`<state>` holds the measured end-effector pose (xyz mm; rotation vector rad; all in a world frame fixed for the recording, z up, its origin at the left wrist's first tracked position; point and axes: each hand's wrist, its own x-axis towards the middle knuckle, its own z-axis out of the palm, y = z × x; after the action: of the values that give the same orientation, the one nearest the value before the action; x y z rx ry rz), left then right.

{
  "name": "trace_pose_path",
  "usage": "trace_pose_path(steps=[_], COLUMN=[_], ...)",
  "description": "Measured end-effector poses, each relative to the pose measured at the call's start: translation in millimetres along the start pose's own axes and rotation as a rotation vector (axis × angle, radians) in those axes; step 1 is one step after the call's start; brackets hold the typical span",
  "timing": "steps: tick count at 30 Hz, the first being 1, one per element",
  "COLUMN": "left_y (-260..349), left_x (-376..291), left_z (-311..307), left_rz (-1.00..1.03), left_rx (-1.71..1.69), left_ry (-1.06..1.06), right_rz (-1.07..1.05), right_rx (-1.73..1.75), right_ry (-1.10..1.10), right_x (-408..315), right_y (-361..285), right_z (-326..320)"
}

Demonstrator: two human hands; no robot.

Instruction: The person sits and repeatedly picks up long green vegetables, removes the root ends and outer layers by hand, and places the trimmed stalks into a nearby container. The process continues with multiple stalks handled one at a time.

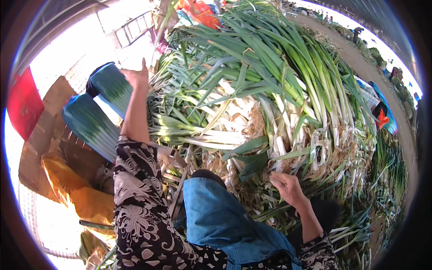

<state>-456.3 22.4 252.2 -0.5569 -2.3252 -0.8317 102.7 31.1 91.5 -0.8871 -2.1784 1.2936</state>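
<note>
My left hand (pixel 136 76) is raised at the upper left, thumb and fingers apart, beside the top of a blue-wrapped bundle of green onions (pixel 111 82). A second wrapped bundle (pixel 89 118) lies below it on brown cardboard. My right hand (pixel 287 187) is low at centre right with its fingers curled near the roots of the heap; whether it holds anything cannot be told. In front of me lies a large heap of loose long green onions (pixel 324 91), with white stalks and dry roots towards me and green leaves pointing away.
A blue checked apron (pixel 212 209) covers my lap. At the left are brown cardboard (pixel 50 135), a red sheet (pixel 23 104) and an orange cloth or sack (pixel 87 199). Red bags (pixel 199 13) lie beyond the heap. A dirt path (pixel 364 57) runs along the right, with a distant person (pixel 356 34).
</note>
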Motion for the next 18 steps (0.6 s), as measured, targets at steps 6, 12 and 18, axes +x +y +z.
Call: trace_pose_path(steps=[6, 12, 18], left_y=[12, 42, 51], left_x=[-163, -402, -459], left_z=[42, 8, 11], left_rz=[0.195, 0.168, 0.480], left_rx=[-0.683, -0.877, -0.635], left_ry=[-0.290, -1.082, -1.202], right_rz=[0.193, 0.090, 0.317], right_rx=[-0.330, -0.495, -0.764], right_ry=[0.155, 0.601, 0.974], right_x=[-45, 20, 97], right_y=[83, 102, 121], right_z=[-68, -189, -265])
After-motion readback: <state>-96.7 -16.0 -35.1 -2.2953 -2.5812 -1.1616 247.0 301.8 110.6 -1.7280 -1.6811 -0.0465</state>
